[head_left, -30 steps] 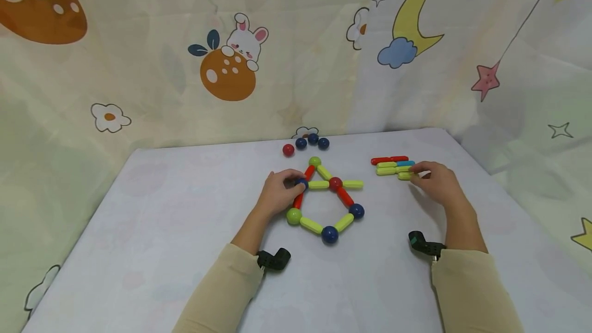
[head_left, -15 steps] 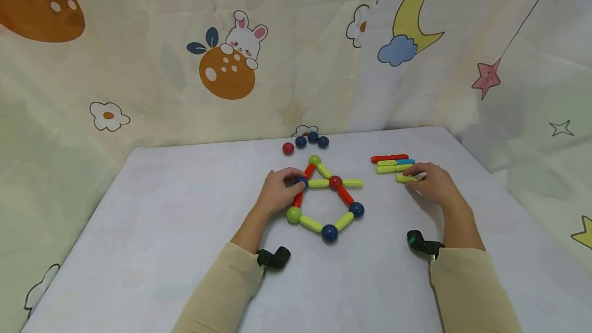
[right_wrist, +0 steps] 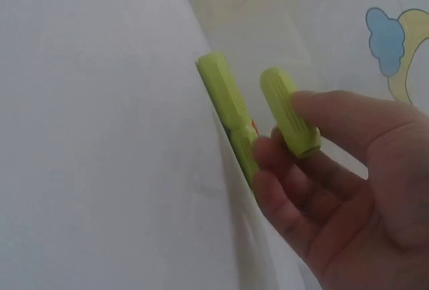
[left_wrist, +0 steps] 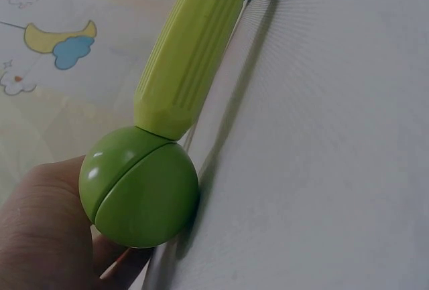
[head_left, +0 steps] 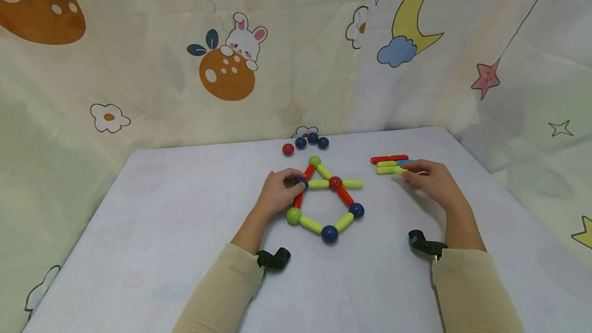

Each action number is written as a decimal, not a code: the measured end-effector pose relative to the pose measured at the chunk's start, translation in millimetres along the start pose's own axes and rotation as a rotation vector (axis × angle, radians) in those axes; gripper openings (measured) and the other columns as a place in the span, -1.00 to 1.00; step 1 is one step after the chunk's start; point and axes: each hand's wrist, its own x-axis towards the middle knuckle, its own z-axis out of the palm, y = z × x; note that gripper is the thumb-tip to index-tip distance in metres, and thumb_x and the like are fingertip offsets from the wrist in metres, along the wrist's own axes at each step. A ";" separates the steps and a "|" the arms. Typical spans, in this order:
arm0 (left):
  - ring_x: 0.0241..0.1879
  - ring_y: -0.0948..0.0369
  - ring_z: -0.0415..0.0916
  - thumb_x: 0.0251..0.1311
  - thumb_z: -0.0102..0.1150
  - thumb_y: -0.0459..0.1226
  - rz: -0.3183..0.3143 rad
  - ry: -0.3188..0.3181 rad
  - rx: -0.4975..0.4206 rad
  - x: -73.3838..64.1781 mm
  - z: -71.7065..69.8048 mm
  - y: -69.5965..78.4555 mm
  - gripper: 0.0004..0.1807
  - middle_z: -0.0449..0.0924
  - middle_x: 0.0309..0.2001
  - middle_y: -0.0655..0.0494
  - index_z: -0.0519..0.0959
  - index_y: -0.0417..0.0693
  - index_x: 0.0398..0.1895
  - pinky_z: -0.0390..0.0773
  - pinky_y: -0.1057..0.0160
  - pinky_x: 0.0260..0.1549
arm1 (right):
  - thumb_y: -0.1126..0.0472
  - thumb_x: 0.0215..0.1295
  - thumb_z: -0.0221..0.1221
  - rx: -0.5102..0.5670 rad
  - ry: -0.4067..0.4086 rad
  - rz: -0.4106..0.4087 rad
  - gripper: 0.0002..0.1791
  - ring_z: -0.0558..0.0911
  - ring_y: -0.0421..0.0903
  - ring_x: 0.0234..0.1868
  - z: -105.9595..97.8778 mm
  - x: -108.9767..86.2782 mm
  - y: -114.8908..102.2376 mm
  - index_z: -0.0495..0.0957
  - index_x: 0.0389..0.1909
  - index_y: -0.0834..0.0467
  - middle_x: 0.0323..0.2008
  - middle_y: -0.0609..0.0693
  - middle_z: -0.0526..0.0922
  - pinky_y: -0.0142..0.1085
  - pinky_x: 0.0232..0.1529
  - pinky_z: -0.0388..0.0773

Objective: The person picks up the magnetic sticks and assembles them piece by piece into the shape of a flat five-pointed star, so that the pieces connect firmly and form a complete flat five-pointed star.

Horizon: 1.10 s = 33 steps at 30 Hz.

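Joined balls and rods form a ring topped by a triangle on the table. My left hand [head_left: 276, 191] pinches the dark blue ball [head_left: 302, 183] at its upper left corner. A green ball [left_wrist: 141, 186] and a yellow-green rod [left_wrist: 191, 52] fill much of the left wrist view and hide those fingertips. At the right, my right hand [head_left: 435, 184] holds a yellow-green magnetic rod [right_wrist: 287, 109] between thumb and fingers, raised off the table. Just beside it lies the group of loose rods [head_left: 386, 170]. A red ball [head_left: 335, 183] bears a rod pointing right.
A loose red ball [head_left: 288, 149] and several dark blue balls [head_left: 312, 139] lie by the table's back edge. Red rods [head_left: 389, 159] lie behind the yellow-green ones. A printed cloth [head_left: 296, 66] hangs behind the white table [head_left: 162, 230].
My right hand first drew the yellow-green rod slightly toward me, away from the loose rods, then lifted it up in front of them. My left hand stays on the blue ball.
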 end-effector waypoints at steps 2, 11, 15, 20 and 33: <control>0.24 0.08 0.56 0.34 0.29 -0.18 -0.002 -0.001 0.000 0.0 0.0 -0.2 -0.74 0.75 0.05 0.13 0.70 0.07 0.05 -0.19 -0.18 0.61 | -0.19 0.50 0.13 0.036 0.005 -0.014 -0.39 0.67 0.02 0.04 0.1 -1.2 -1.8 0.50 0.36 0.11 0.22 0.19 0.57 -0.42 -0.05 0.58; 0.23 0.07 0.57 0.34 0.29 -0.19 0.010 0.008 -0.003 1.0 -0.4 0.4 -0.75 0.75 0.05 0.13 0.71 0.07 0.05 -0.19 -0.20 0.61 | -0.09 0.51 0.16 0.143 -0.088 -0.043 -0.42 0.63 0.01 0.10 2.1 1.3 -9.9 0.49 0.38 0.16 0.27 0.20 0.50 -0.50 -0.02 0.61; 0.25 0.06 0.56 0.34 0.29 -0.19 0.003 0.009 -0.003 0.5 -0.8 0.0 -0.74 0.75 0.06 0.13 0.70 0.08 0.06 -0.20 -0.20 0.61 | -0.07 0.47 0.22 0.147 -0.143 -0.051 -0.44 0.63 0.03 0.06 5.4 4.0 -11.2 0.53 0.34 0.16 0.17 0.18 0.57 -0.44 0.00 0.63; 0.27 0.07 0.55 0.35 0.29 -0.17 -0.003 -0.004 0.009 -0.2 1.0 -2.6 -0.74 0.74 0.07 0.14 0.70 0.08 0.07 -0.22 -0.18 0.61 | 0.00 0.46 0.24 0.142 -0.178 -0.080 -0.50 0.64 -0.02 0.00 12.1 3.6 -12.7 0.57 0.28 0.18 0.11 0.15 0.60 -0.41 -0.01 0.63; 0.26 0.07 0.56 0.34 0.29 -0.18 -0.002 0.004 0.001 -0.5 1.7 -1.2 -0.74 0.75 0.07 0.13 0.70 0.09 0.06 -0.22 -0.19 0.61 | 0.10 0.35 0.35 0.202 -0.302 -0.108 -0.65 0.59 0.02 -0.14 27.9 7.1 -20.7 0.67 0.07 0.16 0.02 0.10 0.57 -0.29 -0.16 0.64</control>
